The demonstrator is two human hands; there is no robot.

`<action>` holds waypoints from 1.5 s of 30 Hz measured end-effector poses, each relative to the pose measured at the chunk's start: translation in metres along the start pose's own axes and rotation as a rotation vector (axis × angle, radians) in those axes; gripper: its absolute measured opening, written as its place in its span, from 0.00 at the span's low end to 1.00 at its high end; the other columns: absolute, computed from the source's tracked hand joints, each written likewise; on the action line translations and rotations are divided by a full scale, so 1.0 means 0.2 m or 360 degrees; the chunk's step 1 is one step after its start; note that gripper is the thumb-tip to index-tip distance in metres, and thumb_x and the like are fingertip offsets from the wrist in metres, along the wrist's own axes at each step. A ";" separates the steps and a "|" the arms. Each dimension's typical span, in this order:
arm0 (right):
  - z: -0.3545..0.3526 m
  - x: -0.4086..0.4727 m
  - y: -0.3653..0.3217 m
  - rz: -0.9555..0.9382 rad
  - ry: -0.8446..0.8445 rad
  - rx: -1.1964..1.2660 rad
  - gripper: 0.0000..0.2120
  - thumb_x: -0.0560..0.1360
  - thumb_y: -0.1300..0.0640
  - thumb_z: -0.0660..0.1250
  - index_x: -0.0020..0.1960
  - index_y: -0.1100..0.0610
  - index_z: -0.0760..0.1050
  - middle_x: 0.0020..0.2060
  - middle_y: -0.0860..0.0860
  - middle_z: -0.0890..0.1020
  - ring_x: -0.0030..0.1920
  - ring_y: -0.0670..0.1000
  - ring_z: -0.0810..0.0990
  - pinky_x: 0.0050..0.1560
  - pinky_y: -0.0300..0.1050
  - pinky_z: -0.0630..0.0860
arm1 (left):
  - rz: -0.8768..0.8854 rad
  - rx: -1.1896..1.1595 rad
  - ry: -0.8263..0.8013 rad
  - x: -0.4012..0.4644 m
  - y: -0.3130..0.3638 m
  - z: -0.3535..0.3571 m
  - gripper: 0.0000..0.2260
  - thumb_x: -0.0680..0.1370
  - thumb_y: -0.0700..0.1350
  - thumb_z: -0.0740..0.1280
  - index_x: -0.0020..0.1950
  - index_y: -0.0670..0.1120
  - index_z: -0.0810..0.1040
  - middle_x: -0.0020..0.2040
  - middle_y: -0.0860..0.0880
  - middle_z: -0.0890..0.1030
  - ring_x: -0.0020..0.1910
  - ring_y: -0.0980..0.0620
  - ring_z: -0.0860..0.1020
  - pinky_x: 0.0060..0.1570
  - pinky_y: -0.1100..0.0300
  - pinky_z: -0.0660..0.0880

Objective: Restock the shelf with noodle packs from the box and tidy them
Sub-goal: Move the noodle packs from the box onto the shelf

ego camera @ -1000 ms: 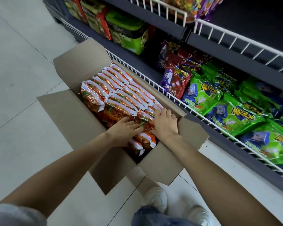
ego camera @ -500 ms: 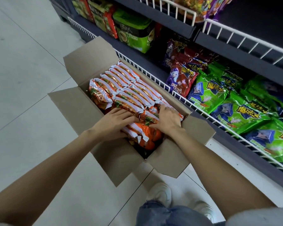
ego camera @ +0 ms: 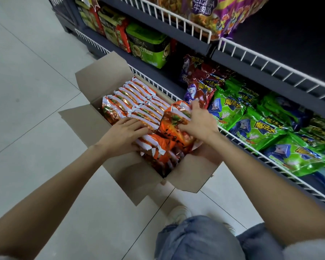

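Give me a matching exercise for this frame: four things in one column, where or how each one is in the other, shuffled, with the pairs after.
Things
1. left hand
2. right hand
3. cardboard box
4. green snack bags

Places or states
A. on the floor, flaps open
B. gripping an orange noodle pack lifted above the rows
C. on the bottom shelf behind the white wire rail
D. resting on the packs that lie in the box

Pairs: 1-D, 2-B, 3-A, 4-C
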State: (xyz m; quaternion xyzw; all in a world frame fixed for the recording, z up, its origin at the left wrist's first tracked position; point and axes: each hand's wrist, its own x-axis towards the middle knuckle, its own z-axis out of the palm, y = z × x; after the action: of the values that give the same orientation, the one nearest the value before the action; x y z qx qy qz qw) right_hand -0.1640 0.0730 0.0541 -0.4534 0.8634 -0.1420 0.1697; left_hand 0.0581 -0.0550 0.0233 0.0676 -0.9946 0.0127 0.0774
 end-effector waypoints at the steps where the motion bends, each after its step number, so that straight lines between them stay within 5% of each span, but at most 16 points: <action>1: -0.09 -0.05 0.01 -0.0011 0.0120 0.0053 0.29 0.69 0.46 0.72 0.60 0.57 0.62 0.41 0.52 0.76 0.43 0.57 0.78 0.39 0.47 0.72 | -0.0075 -0.0032 0.0047 0.00 0.02 -0.04 0.27 0.67 0.58 0.75 0.61 0.49 0.73 0.56 0.46 0.80 0.57 0.45 0.78 0.59 0.49 0.71; 4: -0.37 -0.20 0.07 0.0010 0.0522 0.0300 0.29 0.70 0.46 0.72 0.62 0.58 0.64 0.44 0.50 0.76 0.42 0.54 0.75 0.41 0.47 0.72 | -0.0295 -0.0172 0.0300 0.06 0.12 -0.20 0.26 0.70 0.62 0.65 0.59 0.46 0.72 0.52 0.45 0.80 0.53 0.47 0.77 0.52 0.55 0.71; 8: -0.74 -0.40 0.21 0.0111 0.0964 0.0832 0.28 0.69 0.47 0.74 0.60 0.58 0.66 0.45 0.45 0.76 0.44 0.46 0.76 0.45 0.41 0.73 | -0.0774 -0.0726 0.0549 0.22 0.36 -0.46 0.22 0.69 0.57 0.74 0.52 0.49 0.67 0.44 0.51 0.75 0.43 0.54 0.72 0.38 0.66 0.65; 11: -0.96 -0.47 0.38 0.0255 0.1186 0.1248 0.25 0.69 0.47 0.74 0.57 0.57 0.68 0.43 0.41 0.76 0.41 0.39 0.76 0.44 0.32 0.73 | -0.0955 -0.1168 0.0668 0.42 0.46 -0.54 0.26 0.68 0.58 0.73 0.57 0.46 0.67 0.50 0.50 0.77 0.48 0.55 0.74 0.44 0.73 0.69; 14: -1.14 -0.49 0.60 0.0376 0.1343 0.1669 0.25 0.66 0.44 0.74 0.55 0.54 0.69 0.46 0.45 0.79 0.46 0.44 0.80 0.50 0.43 0.78 | -0.1119 -0.1739 0.0774 0.73 0.56 -0.60 0.40 0.66 0.66 0.71 0.71 0.46 0.62 0.66 0.50 0.72 0.65 0.51 0.71 0.64 0.53 0.69; 19: -1.21 -0.47 0.95 0.0588 0.1563 0.1923 0.37 0.66 0.41 0.73 0.68 0.54 0.61 0.59 0.51 0.77 0.55 0.50 0.80 0.58 0.52 0.77 | -0.1302 -0.2539 0.0793 1.25 0.83 -0.57 0.31 0.70 0.58 0.72 0.68 0.48 0.66 0.60 0.52 0.76 0.61 0.52 0.75 0.61 0.53 0.72; 22: -1.22 -0.42 1.08 0.0647 0.1699 0.1949 0.42 0.69 0.45 0.71 0.74 0.50 0.50 0.69 0.51 0.69 0.59 0.49 0.76 0.64 0.53 0.73 | -0.1398 -0.2705 0.0729 1.49 0.90 -0.53 0.40 0.68 0.60 0.73 0.73 0.48 0.58 0.66 0.48 0.71 0.63 0.48 0.73 0.63 0.46 0.71; 28: -1.18 -0.25 1.24 0.0760 0.1731 0.1632 0.35 0.76 0.53 0.67 0.76 0.48 0.50 0.65 0.56 0.73 0.59 0.54 0.76 0.59 0.44 0.71 | -0.1442 -0.2426 0.0807 1.86 0.96 -0.47 0.34 0.77 0.54 0.66 0.74 0.44 0.51 0.58 0.49 0.67 0.52 0.49 0.70 0.50 0.57 0.68; 31: -1.16 -0.20 1.28 0.0839 0.1713 0.1553 0.36 0.76 0.54 0.67 0.76 0.49 0.49 0.67 0.61 0.67 0.61 0.60 0.73 0.59 0.49 0.70 | -0.1424 -0.2323 0.0803 1.96 1.03 -0.44 0.34 0.78 0.52 0.65 0.75 0.44 0.47 0.60 0.44 0.72 0.52 0.44 0.75 0.51 0.52 0.71; 35: -1.16 -0.23 1.36 0.1104 0.1278 0.1373 0.39 0.77 0.52 0.65 0.78 0.54 0.42 0.72 0.65 0.54 0.63 0.66 0.70 0.62 0.52 0.68 | -0.1463 -0.2232 0.0768 2.06 1.07 -0.41 0.35 0.79 0.51 0.63 0.76 0.44 0.44 0.68 0.41 0.68 0.60 0.40 0.74 0.55 0.51 0.71; 38: -1.18 -0.32 1.42 0.1207 0.0932 0.1012 0.43 0.76 0.48 0.65 0.78 0.58 0.40 0.75 0.65 0.45 0.73 0.67 0.54 0.71 0.56 0.57 | -0.1423 -0.2085 0.0607 2.11 1.05 -0.40 0.38 0.79 0.54 0.63 0.76 0.39 0.43 0.66 0.37 0.72 0.62 0.39 0.73 0.58 0.52 0.70; 42: -1.16 -0.43 1.36 0.0784 0.0975 0.0344 0.43 0.73 0.41 0.68 0.78 0.49 0.46 0.77 0.58 0.43 0.75 0.64 0.41 0.72 0.64 0.45 | -0.1205 -0.1897 0.0196 2.10 1.00 -0.42 0.40 0.78 0.62 0.58 0.76 0.38 0.43 0.70 0.40 0.69 0.69 0.42 0.67 0.66 0.55 0.63; 45: -1.12 -0.39 1.28 0.0361 0.0755 -0.0100 0.41 0.69 0.31 0.64 0.75 0.35 0.47 0.77 0.49 0.43 0.75 0.62 0.37 0.68 0.70 0.37 | -0.0935 -0.1368 -0.0170 2.05 0.97 -0.44 0.37 0.76 0.68 0.50 0.74 0.42 0.61 0.72 0.42 0.65 0.72 0.41 0.59 0.71 0.42 0.54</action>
State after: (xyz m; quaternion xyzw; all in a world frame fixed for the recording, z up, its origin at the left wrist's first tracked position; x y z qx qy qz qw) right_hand -0.4047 0.2996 0.1672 -0.3128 0.9283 -0.1975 -0.0367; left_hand -0.3565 0.0866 0.1715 0.3065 -0.8517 -0.4224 0.0475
